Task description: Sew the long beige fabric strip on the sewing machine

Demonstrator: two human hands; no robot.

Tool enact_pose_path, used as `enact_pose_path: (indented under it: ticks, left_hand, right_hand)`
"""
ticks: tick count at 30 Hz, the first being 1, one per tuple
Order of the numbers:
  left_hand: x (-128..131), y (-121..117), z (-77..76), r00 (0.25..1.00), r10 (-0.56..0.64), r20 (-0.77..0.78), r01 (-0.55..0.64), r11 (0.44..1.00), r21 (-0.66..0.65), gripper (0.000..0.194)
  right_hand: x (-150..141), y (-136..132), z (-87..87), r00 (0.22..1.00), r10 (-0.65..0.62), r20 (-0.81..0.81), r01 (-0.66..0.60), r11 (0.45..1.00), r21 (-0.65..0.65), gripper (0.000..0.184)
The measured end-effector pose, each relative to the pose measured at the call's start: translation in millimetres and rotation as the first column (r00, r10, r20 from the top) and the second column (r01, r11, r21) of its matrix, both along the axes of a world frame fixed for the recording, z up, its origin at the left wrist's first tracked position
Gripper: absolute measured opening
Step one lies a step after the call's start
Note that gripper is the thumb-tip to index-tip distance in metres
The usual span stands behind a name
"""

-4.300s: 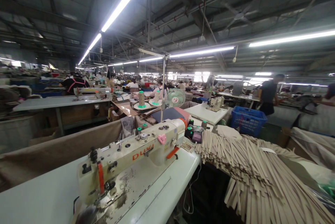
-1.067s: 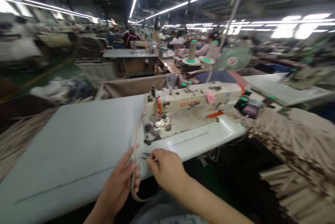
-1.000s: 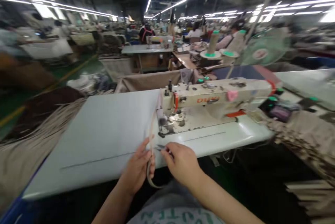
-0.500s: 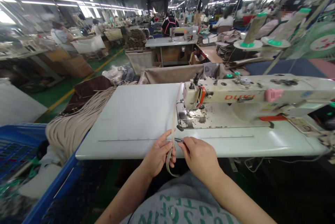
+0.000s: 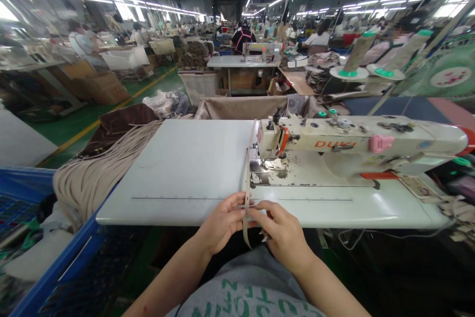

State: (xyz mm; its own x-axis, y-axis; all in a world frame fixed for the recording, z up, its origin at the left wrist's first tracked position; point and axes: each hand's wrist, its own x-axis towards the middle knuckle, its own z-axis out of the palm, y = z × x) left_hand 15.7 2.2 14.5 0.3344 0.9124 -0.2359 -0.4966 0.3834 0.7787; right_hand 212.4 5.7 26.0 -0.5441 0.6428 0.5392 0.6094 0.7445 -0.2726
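Observation:
A narrow beige fabric strap [image 5: 247, 178] runs down the table beside the sewing machine's needle area, and its lower end hangs past the front edge. My left hand [image 5: 223, 223] is closed on the strap near that edge, thumb and fingers around it. From the other side, my right hand [image 5: 284, 230] has its thumb and index finger pinched at the strap. A small pale, shiny bit [image 5: 264, 235] shows under the right fingers; what it belongs to is mostly hidden. The sewing machine [image 5: 315, 146] stands just beyond my right hand.
A blue plastic crate [image 5: 70, 262] is at the left, with a bundle of beige straps [image 5: 100, 173] draped near it. A fabric-lined bin [image 5: 241, 108] stands behind the table [image 5: 185, 158]. Thread cones [image 5: 358, 55] and a green fan [image 5: 451, 74] are at the right. Other people sit farther back.
The dark snips that showed in my right fingers beside the strap are no longer plainly visible. My right fingertips have moved onto the strap. My left hand still holds it.

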Motion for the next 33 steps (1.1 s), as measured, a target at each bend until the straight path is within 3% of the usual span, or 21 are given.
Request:
enact_pose_path:
  ticks: [3,6,9,10,12,14,16,18,20,23,25,26,28,31,33]
  left_hand:
    - [5,0,-0.7,0.999,-0.047,0.026,0.047,0.999,-0.016,0.047]
    - [10,1,-8.6,0.999,-0.048,-0.02,0.049,0.999,0.023,0.048]
    - [16,4,-18.9,0.96,0.076,-0.271,-0.007,0.969,0.247,0.037]
    - [17,4,-21.7,0.913,0.119,-0.39,0.037,0.929,0.369,0.034]
    - [19,5,-25.9,0.773,0.173,-0.611,0.267,0.785,0.56,0.039]
    - [15,6,-29.7,0.616,0.213,-0.759,0.518,0.616,0.594,0.045]
    - [4,12,-34.6,0.477,0.292,-0.829,0.643,0.526,0.556,0.047]
    - [-15,22,-40.7,0.35,0.395,-0.849,0.671,0.526,0.522,0.05]
    - [-37,38,-46.2,0.222,0.481,-0.848,0.657,0.569,0.495,0.049]
    - [-63,61,-50.1,-0.043,0.566,-0.823,0.586,0.681,0.438,0.047]
    - [-66,70,-49.9,-0.228,0.592,-0.773,0.487,0.757,0.436,0.048]
    - [-63,72,-49.6,-0.279,0.601,-0.749,0.456,0.769,0.447,0.049]
    - [-49,74,-49.3,-0.263,0.633,-0.728,0.487,0.739,0.466,0.055]
    - [-19,80,-49.9,-0.086,0.652,-0.753,0.631,0.621,0.466,0.062]
    - [-2,90,-50.5,-0.004,0.641,-0.768,0.664,0.576,0.477,0.065]
  right_hand:
    - [3,0,-1.5,0.986,0.079,0.148,-0.104,0.98,0.17,0.032]
    - [8,4,-5.9,0.987,0.094,0.126,-0.119,0.971,0.207,0.03]
    - [15,13,-11.4,0.999,0.016,0.038,-0.023,0.981,0.192,0.033]
    - [18,17,-12.9,1.0,-0.012,0.014,0.009,0.983,0.183,0.037]
    - [23,26,-15.2,0.999,-0.049,-0.016,0.051,0.985,0.168,0.045]
    - [28,35,-17.1,0.998,-0.063,-0.019,0.065,0.985,0.162,0.051]
    - [33,43,-19.0,0.997,-0.07,-0.016,0.072,0.984,0.163,0.054]
    - [38,49,-21.1,0.997,-0.081,-0.017,0.083,0.981,0.173,0.054]
    - [41,53,-23.2,0.995,-0.095,-0.019,0.097,0.978,0.186,0.052]
    - [43,56,-25.6,0.995,-0.1,0.007,0.096,0.975,0.202,0.05]
    - [42,58,-26.8,0.995,-0.093,0.038,0.083,0.974,0.209,0.049]
    - [41,59,-27.4,0.994,-0.091,0.054,0.077,0.974,0.212,0.049]
    - [39,62,-28.9,0.992,-0.09,0.086,0.07,0.974,0.215,0.049]
    - [38,67,-32.5,0.986,-0.098,0.132,0.068,0.974,0.215,0.045]
    - [37,72,-35.4,0.981,-0.105,0.162,0.069,0.974,0.214,0.041]
